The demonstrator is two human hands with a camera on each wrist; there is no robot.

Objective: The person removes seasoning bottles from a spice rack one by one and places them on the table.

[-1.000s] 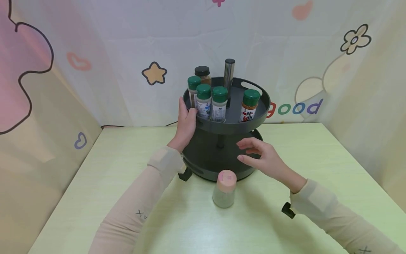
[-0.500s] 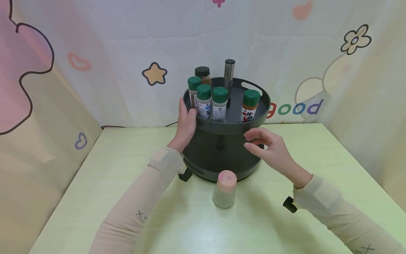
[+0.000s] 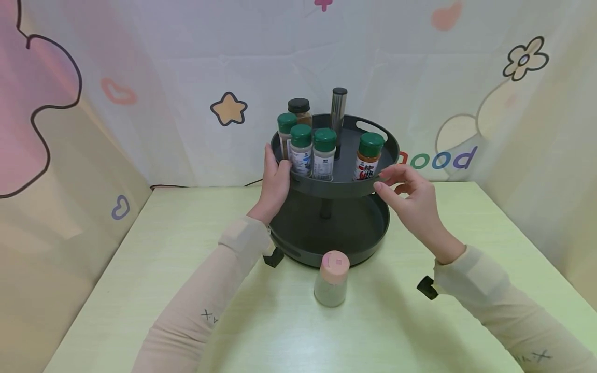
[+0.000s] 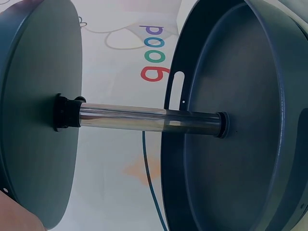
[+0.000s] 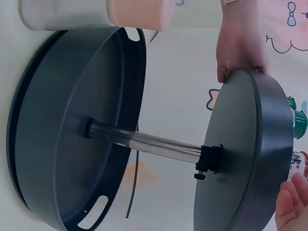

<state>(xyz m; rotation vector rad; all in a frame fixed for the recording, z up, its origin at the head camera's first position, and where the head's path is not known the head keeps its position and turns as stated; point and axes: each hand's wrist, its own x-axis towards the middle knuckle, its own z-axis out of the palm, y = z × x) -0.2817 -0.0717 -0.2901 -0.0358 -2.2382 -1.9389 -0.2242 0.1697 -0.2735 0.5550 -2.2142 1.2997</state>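
Five jars [image 3: 324,165] already stand on the upper tray [image 3: 326,188]; the pink-capped jar [image 3: 332,282], on the table [image 3: 280,336], seems left over. My left hand [image 3: 274,184] grips the rim; right hand [image 3: 412,199], loosely curved nearby, holds nothing.

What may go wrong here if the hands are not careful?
The right hand is close to the rightmost bottle and might tip it. The left hand grips the upper tray; a sudden turn may shake the other bottles. The pink-capped jar stands before the lower tray; a hand could knock it.
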